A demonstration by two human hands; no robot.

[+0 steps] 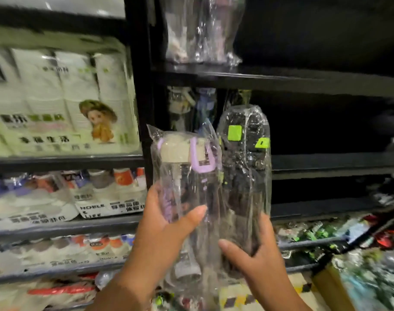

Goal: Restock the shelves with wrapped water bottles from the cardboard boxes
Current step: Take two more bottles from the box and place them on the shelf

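Your left hand curls its fingers around the purple-lidded wrapped bottle; your right hand grips the black one (both upright, touching) before the dark shelf.

Only 1 view, worn on the head. Looks forward and a bit down, straight at the dark shelves. Very near the left hand and right hand, low in the middle. Wide, blurry at the edges.
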